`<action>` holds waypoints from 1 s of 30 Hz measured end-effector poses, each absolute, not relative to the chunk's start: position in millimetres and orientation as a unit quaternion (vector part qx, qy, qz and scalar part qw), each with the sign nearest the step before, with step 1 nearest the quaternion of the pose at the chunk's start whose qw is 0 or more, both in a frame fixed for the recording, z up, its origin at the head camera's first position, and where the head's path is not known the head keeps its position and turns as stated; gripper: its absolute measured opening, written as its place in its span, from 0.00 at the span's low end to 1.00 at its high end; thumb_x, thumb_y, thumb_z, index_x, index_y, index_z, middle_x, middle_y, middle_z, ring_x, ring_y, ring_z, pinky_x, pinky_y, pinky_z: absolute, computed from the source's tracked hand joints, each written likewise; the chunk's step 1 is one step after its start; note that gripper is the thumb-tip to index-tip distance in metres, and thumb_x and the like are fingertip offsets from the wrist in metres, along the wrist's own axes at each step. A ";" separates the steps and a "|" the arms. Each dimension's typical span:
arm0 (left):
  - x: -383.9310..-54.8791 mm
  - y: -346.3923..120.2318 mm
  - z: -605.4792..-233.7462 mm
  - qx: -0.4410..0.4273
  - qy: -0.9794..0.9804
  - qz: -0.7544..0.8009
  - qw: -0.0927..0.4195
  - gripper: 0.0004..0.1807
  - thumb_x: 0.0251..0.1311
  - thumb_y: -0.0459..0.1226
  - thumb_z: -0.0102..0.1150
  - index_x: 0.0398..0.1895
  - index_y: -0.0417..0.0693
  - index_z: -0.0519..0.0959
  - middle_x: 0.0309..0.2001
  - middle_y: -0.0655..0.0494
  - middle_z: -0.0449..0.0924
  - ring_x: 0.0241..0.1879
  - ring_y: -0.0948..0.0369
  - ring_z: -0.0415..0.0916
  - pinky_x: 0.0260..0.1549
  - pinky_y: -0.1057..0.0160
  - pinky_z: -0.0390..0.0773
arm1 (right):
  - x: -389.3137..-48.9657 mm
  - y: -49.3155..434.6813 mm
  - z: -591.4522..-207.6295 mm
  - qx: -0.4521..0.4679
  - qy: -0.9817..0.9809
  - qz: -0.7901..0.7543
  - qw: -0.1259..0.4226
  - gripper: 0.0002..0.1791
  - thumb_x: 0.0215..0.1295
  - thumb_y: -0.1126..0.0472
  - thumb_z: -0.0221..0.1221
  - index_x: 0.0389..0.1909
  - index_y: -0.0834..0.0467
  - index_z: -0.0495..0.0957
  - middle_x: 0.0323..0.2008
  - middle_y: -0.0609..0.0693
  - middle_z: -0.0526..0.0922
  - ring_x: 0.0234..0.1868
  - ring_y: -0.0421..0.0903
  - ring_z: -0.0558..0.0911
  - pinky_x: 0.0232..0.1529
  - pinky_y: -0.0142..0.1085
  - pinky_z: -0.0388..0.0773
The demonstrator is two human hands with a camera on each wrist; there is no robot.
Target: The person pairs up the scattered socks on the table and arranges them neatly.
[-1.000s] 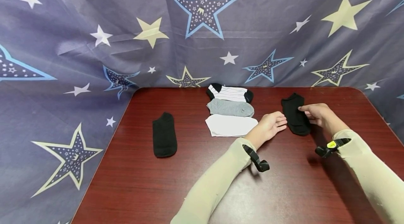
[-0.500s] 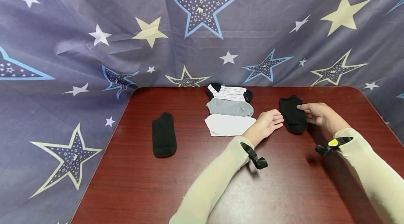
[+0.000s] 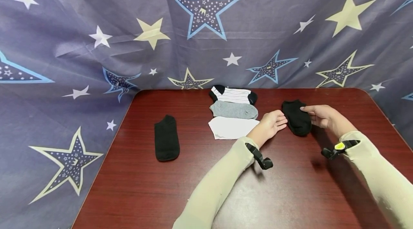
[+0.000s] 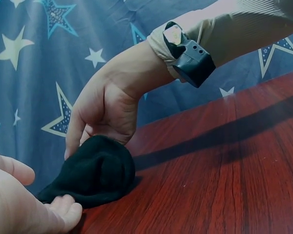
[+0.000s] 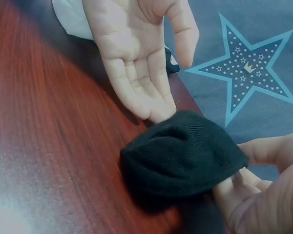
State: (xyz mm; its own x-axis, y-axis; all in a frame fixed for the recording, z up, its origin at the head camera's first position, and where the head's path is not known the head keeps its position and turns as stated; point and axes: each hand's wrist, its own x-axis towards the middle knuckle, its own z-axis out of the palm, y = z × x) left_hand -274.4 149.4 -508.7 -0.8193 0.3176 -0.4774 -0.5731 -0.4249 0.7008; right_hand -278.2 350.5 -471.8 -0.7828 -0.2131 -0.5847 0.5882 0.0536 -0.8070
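Observation:
A black ankle sock [image 3: 297, 118] lies at the right of the table, between my two hands. With the thumb on top and fingers at its right edge, my right hand [image 3: 326, 117] pinches it. My left hand [image 3: 269, 125] has its fingers extended, their tips at the sock's left edge. In the left wrist view the sock [image 4: 100, 173] bulges up, toe end toward the camera, and the left fingertips [image 4: 63, 209] touch its side. From the right wrist, the sock's rounded toe end [image 5: 185, 156] shows creases, with the left hand [image 5: 136, 58] palm-up beyond it.
Left of my hands, a white sock [image 3: 230, 127], a grey sock [image 3: 233, 109] and a white striped sock with black ends [image 3: 233, 95] lie in a column. A second black sock [image 3: 166, 138] lies farther left. Behind the table [image 3: 193, 186] hangs a star-patterned cloth [image 3: 129, 14].
The black sock between my hands has shifted slightly left, its toe end drawn a little back, with both hands moving along. The other socks keep their places on the table.

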 end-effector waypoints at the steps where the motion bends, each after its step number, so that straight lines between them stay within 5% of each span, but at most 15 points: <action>1: -274.9 149.6 -509.5 -0.138 0.465 0.833 0.267 0.23 0.63 0.28 0.49 0.59 0.21 0.73 0.64 0.26 0.72 0.68 0.37 0.70 0.70 0.43 0.69 | -278.3 350.0 -472.7 0.139 0.660 -0.674 0.300 0.21 0.80 0.60 0.45 0.28 0.46 0.81 0.28 0.37 0.86 0.33 0.34 0.84 0.40 0.28 0.82; 9: -275.8 150.9 -510.2 -0.137 0.483 0.826 0.257 0.15 0.61 0.28 0.53 0.49 0.26 0.78 0.63 0.28 0.74 0.68 0.38 0.71 0.70 0.43 0.69 | -276.4 345.9 -477.1 0.136 0.657 -0.673 0.313 0.23 0.81 0.59 0.43 0.28 0.46 0.82 0.29 0.37 0.87 0.34 0.33 0.85 0.41 0.29 0.82; 16: -276.1 152.1 -512.5 -0.161 0.510 0.809 0.243 0.08 0.55 0.26 0.56 0.38 0.33 0.80 0.53 0.36 0.83 0.55 0.46 0.81 0.64 0.46 0.77 | -275.1 344.9 -480.4 0.115 0.683 -0.647 0.320 0.19 0.81 0.56 0.44 0.32 0.42 0.80 0.33 0.33 0.84 0.38 0.32 0.83 0.45 0.28 0.80; 30: -281.0 143.0 -516.0 -0.147 0.518 0.803 0.257 0.14 0.59 0.25 0.63 0.49 0.32 0.84 0.54 0.38 0.84 0.55 0.49 0.83 0.62 0.50 0.79 | -273.6 339.4 -484.7 0.077 0.686 -0.645 0.327 0.19 0.79 0.65 0.47 0.34 0.43 0.83 0.33 0.37 0.88 0.38 0.34 0.86 0.45 0.29 0.82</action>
